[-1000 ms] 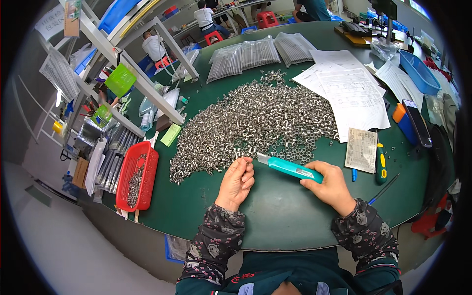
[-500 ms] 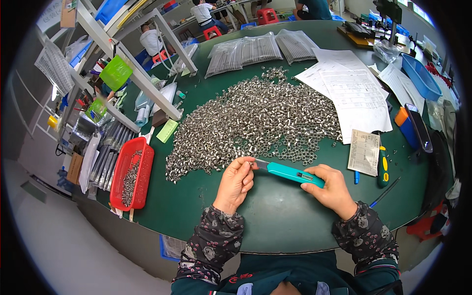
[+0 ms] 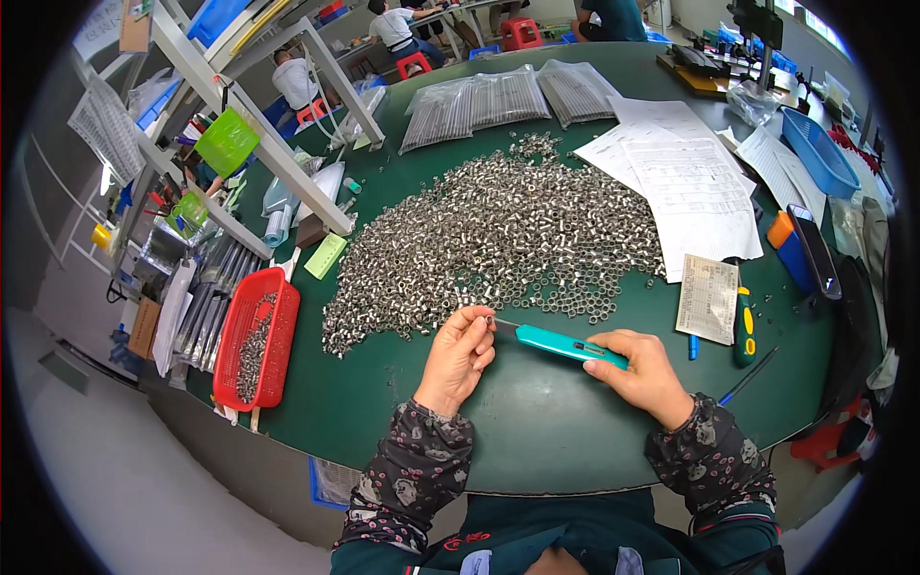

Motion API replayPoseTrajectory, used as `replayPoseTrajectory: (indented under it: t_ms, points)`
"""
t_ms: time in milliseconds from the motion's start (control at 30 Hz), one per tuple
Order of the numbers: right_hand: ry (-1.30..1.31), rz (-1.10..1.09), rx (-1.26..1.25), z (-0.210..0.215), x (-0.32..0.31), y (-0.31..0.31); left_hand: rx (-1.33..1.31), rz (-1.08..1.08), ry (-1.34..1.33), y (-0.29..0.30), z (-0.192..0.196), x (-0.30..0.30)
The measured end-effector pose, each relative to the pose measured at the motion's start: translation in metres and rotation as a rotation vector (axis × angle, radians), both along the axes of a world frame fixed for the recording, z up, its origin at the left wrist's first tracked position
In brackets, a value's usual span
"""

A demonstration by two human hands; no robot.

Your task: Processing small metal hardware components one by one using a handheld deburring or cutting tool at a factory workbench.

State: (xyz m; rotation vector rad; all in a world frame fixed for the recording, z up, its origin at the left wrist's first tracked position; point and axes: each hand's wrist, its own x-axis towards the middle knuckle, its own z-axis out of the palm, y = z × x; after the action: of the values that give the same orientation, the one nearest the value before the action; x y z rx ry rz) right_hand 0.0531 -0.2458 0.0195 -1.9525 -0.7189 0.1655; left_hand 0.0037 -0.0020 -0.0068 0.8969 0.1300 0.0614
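Observation:
In my right hand (image 3: 642, 371) is a teal utility knife (image 3: 561, 344), gripped by its handle with the blade out and pointing left. My left hand (image 3: 458, 356) is closed, pinching a small metal ring (image 3: 490, 320) between thumb and fingertips. The blade's tip reaches the ring; whether it touches is too small to tell. Just beyond both hands spreads a wide pile of small silvery metal rings (image 3: 508, 230) on the green table (image 3: 546, 431).
A red basket (image 3: 279, 355) partly filled with small metal pieces stands at left. Bagged metal tubes (image 3: 503, 99) lie at the back. Papers (image 3: 690, 192), a small printed card (image 3: 707, 299), a green-yellow handled tool (image 3: 745, 326), a pen (image 3: 749, 376) and a phone (image 3: 815, 251) lie at right.
The knife has turned slightly in my right hand, its blade now seen more edge-on. Both hands have stayed almost in place, with the ring still pinched in my left.

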Motion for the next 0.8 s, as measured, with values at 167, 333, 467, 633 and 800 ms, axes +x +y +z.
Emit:
replayPoseTrajectory:
  t_ms: [167,333,467,633,800]
  points:
    - [0.038,0.030,-0.008,-0.0009,0.0009,-0.0002,0.014,-0.016,-0.015,-0.0002,-0.0004,0.0002]
    - [0.096,0.032,-0.050,-0.0019,0.0018,-0.0017,0.065,-0.027,-0.042,0.0007,-0.0032,-0.0001]
    - [0.020,0.012,-0.082,-0.0021,0.0011,-0.0005,0.127,-0.002,0.001,-0.0010,-0.0008,-0.0002]
    - [-0.091,-0.041,-0.149,0.0016,-0.0019,0.0007,0.182,0.034,0.045,-0.0028,0.0005,-0.0012]
    - [-0.157,-0.065,-0.158,0.0036,-0.0038,0.0007,0.245,0.068,0.069,-0.0058,0.0024,-0.0010]
